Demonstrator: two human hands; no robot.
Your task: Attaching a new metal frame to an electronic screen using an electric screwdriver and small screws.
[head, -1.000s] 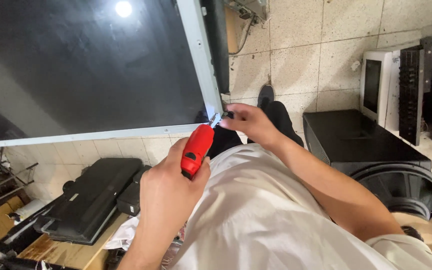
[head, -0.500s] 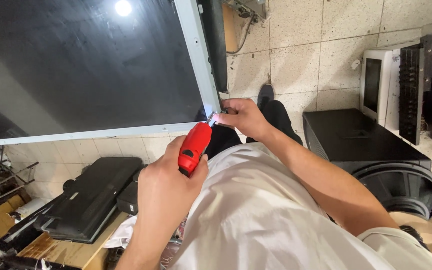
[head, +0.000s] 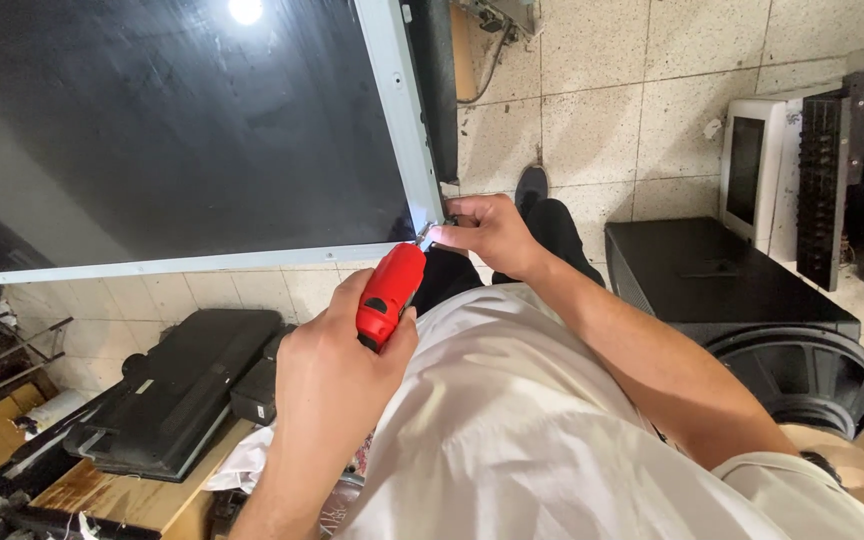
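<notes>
Filling the upper left of the view, above and beyond both hands, a large flat screen with a dark glossy panel and pale grey frame shows a bright reflected spot near its top. Its lower right corner sits directly at the right hand's fingertips. Tiled floor stretches beyond the hands. To the right of the right forearm stands a black box, with a round black speaker cone just nearer the person and a white-cased monitor farther off. Below and to the left of the left hand lies a black device housing on a wooden surface. The person's white shirt covers the lower middle of the view, between the two arms.

Left hand: clenched around the grip of a red electric screwdriver, which slants up and to the right, its tip at the screen's lower right corner. Right hand: fingers pinched together at that same corner, touching the frame just beside the screwdriver's tip; whether they hold a small part cannot be told.
</notes>
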